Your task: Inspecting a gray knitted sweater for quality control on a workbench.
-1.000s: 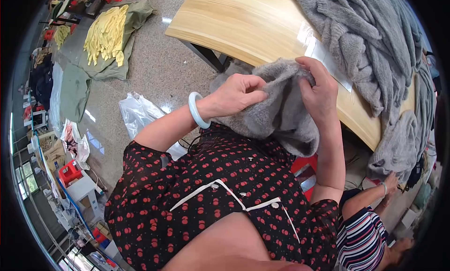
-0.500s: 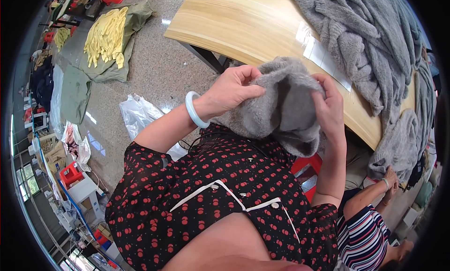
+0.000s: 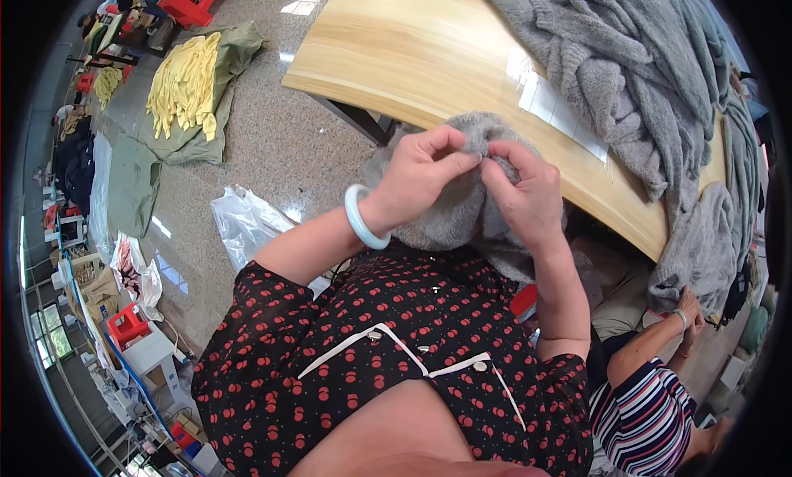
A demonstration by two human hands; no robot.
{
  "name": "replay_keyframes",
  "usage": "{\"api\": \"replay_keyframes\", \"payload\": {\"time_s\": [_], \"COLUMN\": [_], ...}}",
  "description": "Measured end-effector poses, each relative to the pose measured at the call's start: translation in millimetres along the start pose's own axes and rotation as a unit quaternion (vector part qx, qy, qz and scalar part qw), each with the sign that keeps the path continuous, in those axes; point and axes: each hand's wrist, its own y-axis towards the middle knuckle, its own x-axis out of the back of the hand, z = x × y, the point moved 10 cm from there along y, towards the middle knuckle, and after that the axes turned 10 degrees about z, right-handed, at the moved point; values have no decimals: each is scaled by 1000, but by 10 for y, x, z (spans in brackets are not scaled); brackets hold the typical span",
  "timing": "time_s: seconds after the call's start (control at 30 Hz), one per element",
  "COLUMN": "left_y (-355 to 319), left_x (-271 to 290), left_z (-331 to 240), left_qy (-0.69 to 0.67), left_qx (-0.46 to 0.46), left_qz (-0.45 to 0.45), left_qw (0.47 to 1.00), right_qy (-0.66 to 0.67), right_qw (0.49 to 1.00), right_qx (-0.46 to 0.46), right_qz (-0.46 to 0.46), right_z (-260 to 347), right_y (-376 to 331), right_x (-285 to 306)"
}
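A fuzzy grey knit garment (image 3: 445,217) hangs bunched between my hands, in front of my body and against the near edge of the wooden table. My left hand (image 3: 425,170), below a pale bangle (image 3: 360,217), pinches the knit between thumb and forefinger. Close beside it, my right hand (image 3: 524,184) pinches the same fabric, fingertips almost meeting those of the left. Whatever small detail lies between the fingertips is too small to make out. The lower part of the garment drops toward my lap, partly behind my right wrist.
The wooden table (image 3: 396,44) carries a heap of grey knitwear (image 3: 610,81) and a white paper strip (image 3: 561,118). At the right, a co-worker's hands (image 3: 689,308) touch a grey knit piece (image 3: 701,250). Yellow garments (image 3: 186,85) and a clear plastic bag (image 3: 247,221) lie on the floor.
My right hand has moved left toward my left hand. The garment opening, held spread before, is now gathered between both hands' fingertips.
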Motion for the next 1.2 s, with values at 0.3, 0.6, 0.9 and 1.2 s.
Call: {"api": "replay_keyframes", "payload": {"time_s": [0.3, 0.6, 0.9, 1.2], "left_y": [-84, -159, -393, -190], "left_x": [-131, -279, -575, -732], "left_z": [-272, 210, -225, -363], "left_qy": [382, -166, -223, -305], "left_qx": [-160, 186, 125, 71], "left_qz": [-48, 129, 148, 111], "left_qw": [909, 960, 955, 943], "right_qy": [-50, 5, 14, 142], "right_qw": [990, 1000, 997, 988], "right_qx": [107, -21, -53, -31], "right_qz": [-74, 3, -48, -51], "right_z": [34, -468, -675, -610], "right_y": [-49, -315, -309, -322], "right_x": [14, 429, 837, 1007]}}
